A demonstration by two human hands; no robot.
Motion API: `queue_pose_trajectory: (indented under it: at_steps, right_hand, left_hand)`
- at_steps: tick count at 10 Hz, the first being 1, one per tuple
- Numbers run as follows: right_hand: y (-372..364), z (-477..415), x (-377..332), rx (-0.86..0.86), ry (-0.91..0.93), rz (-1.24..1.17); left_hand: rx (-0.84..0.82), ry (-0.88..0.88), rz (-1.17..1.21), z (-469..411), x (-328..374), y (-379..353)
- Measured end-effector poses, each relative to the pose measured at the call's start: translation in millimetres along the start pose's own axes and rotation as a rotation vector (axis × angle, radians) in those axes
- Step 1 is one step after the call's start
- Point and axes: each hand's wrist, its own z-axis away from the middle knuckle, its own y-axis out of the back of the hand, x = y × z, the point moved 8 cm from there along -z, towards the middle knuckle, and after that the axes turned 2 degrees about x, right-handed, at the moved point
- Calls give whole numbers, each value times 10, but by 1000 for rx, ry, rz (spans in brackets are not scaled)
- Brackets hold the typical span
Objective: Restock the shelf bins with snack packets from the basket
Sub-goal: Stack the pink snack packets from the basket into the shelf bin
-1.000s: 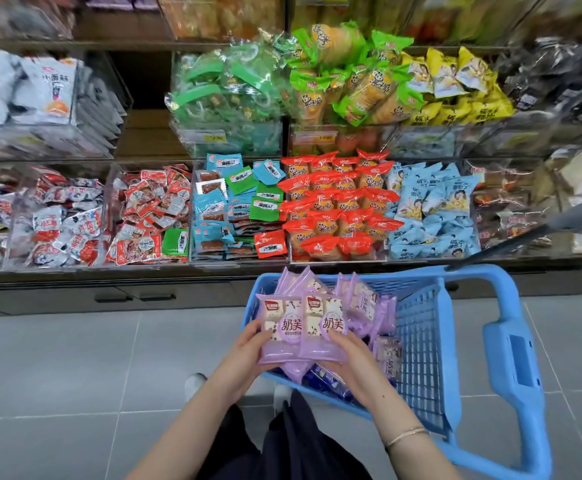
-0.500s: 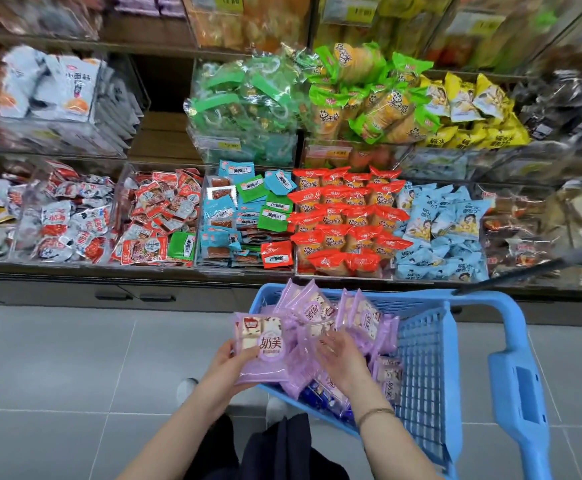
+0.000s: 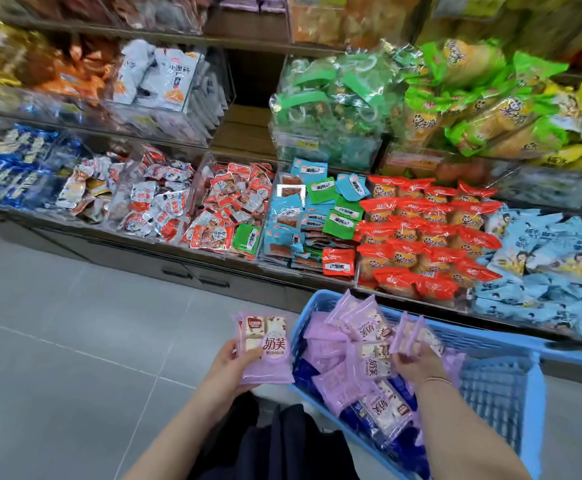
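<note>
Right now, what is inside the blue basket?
Purple packets are piled in the basket, with dark blue packets showing beneath them. The right hand grips a few purple ones. Whatever lies deeper under the pile is covered.

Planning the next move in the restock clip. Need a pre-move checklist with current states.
1. Left hand has a firm grip on its purple packet: ok.
2. That packet is clear of the basket: ok, it is left of the rim, over the floor.
3. Right hand has a hold: ok, its fingers are curled on the upright packets inside the basket.
4. Basket has stock left: ok, more purple and dark blue packets lie in it.
5. Target bin is known: cannot tell; purple packs show on the top shelf, cropped by the frame edge.
</note>
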Motion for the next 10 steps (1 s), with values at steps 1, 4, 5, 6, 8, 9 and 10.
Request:
queue_pose_trajectory:
  at_steps: [1,4,5,6,8,9,10]
  right_hand:
    - [-198,105,240,4,-391,-856]
    - [-336,845,176,-243,-431,-1826]
    - [-203,973,75,-257,-287,-1803]
    - [-21,1107,-182,-266,-143,-1752]
    - [43,1302,-540,-127,-94,-1665]
    - [50,1360,-679,-57,-45,-1651]
    - [18,1364,-751,-147,-31,-1760]
  left_hand:
    - [4,1,4,13,-15,-7]
    - [-153,37,-134,-37,-41,-555]
    - [-223,49,-208,-19,-99,-765]
    - [-292,60,-265,52,-154,-941]
    - [-349,80,-229,199,-122,-1093]
    - [-373,10,-229,246,-30,-1092]
    - [-310,-9,-235,197,-36,-986]
